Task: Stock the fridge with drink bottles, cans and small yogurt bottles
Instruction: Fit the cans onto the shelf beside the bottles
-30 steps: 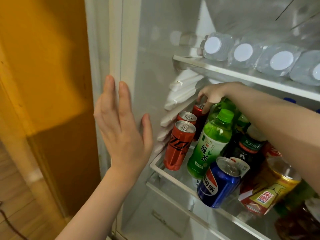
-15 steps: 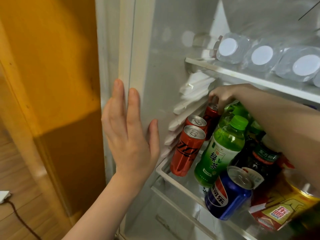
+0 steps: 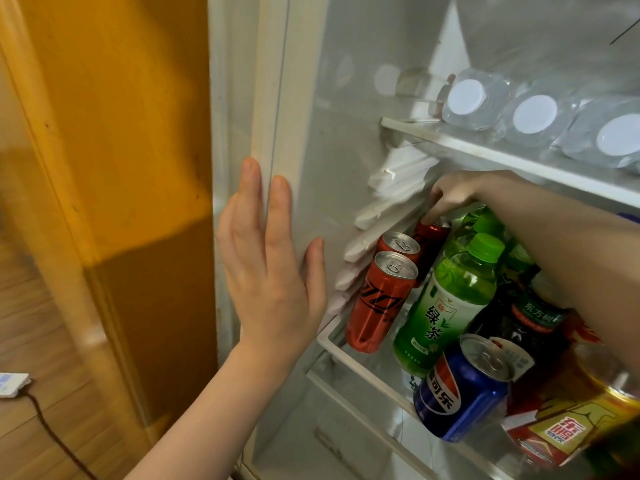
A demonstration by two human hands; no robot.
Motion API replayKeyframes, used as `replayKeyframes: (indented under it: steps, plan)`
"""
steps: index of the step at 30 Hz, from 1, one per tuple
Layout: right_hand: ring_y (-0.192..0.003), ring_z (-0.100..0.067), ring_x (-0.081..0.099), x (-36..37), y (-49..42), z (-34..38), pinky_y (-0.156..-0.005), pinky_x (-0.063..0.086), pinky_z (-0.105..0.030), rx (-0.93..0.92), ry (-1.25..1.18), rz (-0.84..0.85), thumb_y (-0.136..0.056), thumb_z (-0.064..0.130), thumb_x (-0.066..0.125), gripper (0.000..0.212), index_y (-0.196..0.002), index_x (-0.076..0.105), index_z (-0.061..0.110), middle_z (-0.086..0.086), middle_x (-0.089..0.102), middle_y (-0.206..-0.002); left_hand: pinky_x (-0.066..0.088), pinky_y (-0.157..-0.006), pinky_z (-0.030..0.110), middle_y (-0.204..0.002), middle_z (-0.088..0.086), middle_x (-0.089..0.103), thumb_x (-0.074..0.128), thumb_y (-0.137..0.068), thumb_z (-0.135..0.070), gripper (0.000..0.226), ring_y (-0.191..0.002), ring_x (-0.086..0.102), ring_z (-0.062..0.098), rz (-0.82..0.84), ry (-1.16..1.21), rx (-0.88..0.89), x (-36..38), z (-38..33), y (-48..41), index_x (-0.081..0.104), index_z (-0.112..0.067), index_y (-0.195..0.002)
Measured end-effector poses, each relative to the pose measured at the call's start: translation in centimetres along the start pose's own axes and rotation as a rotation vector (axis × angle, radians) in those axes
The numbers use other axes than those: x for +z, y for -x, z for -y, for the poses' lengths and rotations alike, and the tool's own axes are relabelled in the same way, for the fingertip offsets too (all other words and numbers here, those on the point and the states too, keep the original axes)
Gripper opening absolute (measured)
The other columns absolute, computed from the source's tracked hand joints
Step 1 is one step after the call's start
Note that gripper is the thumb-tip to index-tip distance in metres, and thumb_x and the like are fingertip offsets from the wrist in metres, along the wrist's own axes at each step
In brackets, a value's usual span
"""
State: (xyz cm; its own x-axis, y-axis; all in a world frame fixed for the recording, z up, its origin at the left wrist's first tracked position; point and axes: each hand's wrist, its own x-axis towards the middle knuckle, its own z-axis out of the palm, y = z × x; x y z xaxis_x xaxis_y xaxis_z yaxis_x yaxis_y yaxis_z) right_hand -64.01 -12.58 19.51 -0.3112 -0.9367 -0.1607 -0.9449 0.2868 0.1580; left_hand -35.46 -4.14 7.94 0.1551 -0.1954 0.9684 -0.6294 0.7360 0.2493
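Observation:
My right hand [image 3: 453,195] reaches deep into the fridge and grips the top of a red can [image 3: 431,237] at the back of the middle shelf [image 3: 332,344]. Two more red cans [image 3: 379,303] stand in front of it. Beside them are a green tea bottle [image 3: 446,303], a dark bottle [image 3: 526,320] and a blue cola can [image 3: 460,389]. My left hand [image 3: 270,271] lies flat, fingers straight, against the fridge's left frame [image 3: 273,98].
Clear water bottles with white caps [image 3: 535,114] lie on the upper shelf [image 3: 485,150]. A yellow-labelled bottle [image 3: 568,427] sits at the lower right. An orange wooden cabinet [image 3: 114,168] stands left of the fridge. A white charger with a cable [image 3: 12,384] lies on the wooden floor.
The view has shifted, so everything sits further right in frame. My right hand has stayed on the back red can, and my left hand has kept its place on the frame.

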Motion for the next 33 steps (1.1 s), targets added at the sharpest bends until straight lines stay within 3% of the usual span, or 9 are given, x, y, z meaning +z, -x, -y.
replayKeyframes:
  steps: [3,9,13,19,25,29,33]
  plan:
    - [-0.107,-0.027,0.059,0.0,-0.1,0.2,-0.084,0.047,-0.031,-0.019,0.012,0.013,-0.077,0.037,0.075,0.045,-0.11,0.067,0.008,-0.011,0.064,-0.115,0.023,-0.113,0.035,-0.141,0.028,0.024,0.065,-0.085,-0.006,0.059,-0.136,0.021,0.025,0.002,0.003,0.0,0.0,0.0,0.0,0.03,0.001,-0.133]
    - [-0.107,-0.024,0.056,0.3,-0.4,-0.3,-0.079,0.043,-0.025,-0.067,0.051,-0.013,-0.073,0.014,0.079,0.05,-0.12,0.06,0.01,-0.007,0.059,-0.119,0.023,-0.113,0.036,-0.141,0.027,0.022,0.065,-0.085,-0.006,0.06,-0.137,0.021,0.025,0.0,-0.003,-0.006,0.0,0.0,0.1,0.029,0.0,-0.134]
    - [-0.1,-0.026,0.059,0.6,-0.9,-0.5,-0.078,0.048,-0.032,-0.089,0.125,-0.026,-0.072,0.007,0.076,0.043,-0.113,0.064,0.01,-0.011,0.063,-0.113,0.02,-0.114,0.033,-0.14,0.028,0.023,0.064,-0.086,-0.006,0.059,-0.138,0.018,0.023,-0.006,-0.01,0.005,0.1,0.0,0.0,0.029,0.001,-0.133]
    - [-0.099,-0.022,0.056,0.4,-0.7,-0.2,-0.066,0.041,-0.023,-0.075,0.154,-0.008,-0.073,0.014,0.078,0.047,-0.117,0.062,0.011,-0.009,0.06,-0.119,0.018,-0.114,0.031,-0.14,0.029,0.022,0.065,-0.084,-0.005,0.06,-0.138,0.017,0.02,-0.019,-0.013,0.012,0.1,0.0,0.0,0.03,0.002,-0.133]
    - [-0.118,-0.026,0.051,0.0,0.4,0.1,-0.09,0.042,-0.028,-0.072,0.096,-0.01,-0.083,0.022,0.069,0.05,-0.129,0.055,0.01,-0.009,0.051,-0.134,0.021,-0.113,0.035,-0.139,0.03,0.024,0.064,-0.084,-0.004,0.059,-0.137,0.022,0.028,-0.012,0.0,0.012,-0.1,-0.2,0.0,0.03,0.002,-0.132]
    - [-0.108,-0.026,0.055,-0.2,1.9,1.3,-0.085,0.042,-0.029,-0.132,0.065,-0.146,-0.086,0.026,0.063,0.037,-0.12,0.061,0.009,-0.008,0.06,-0.123,0.024,-0.113,0.036,-0.139,0.028,0.023,0.065,-0.084,-0.004,0.06,-0.134,0.028,0.034,-0.004,0.012,0.011,-0.1,-0.2,-0.1,0.03,0.002,-0.132]
    - [-0.097,-0.02,0.057,-0.3,4.2,2.4,-0.084,0.046,-0.031,-0.136,-0.015,-0.02,-0.084,0.041,0.065,0.032,-0.108,0.063,0.02,-0.002,0.062,-0.111,0.023,-0.113,0.035,-0.139,0.032,0.027,0.065,-0.085,-0.005,0.059,-0.134,0.028,0.033,-0.009,0.019,0.013,-0.1,-0.1,-0.1,0.031,0.002,-0.132]
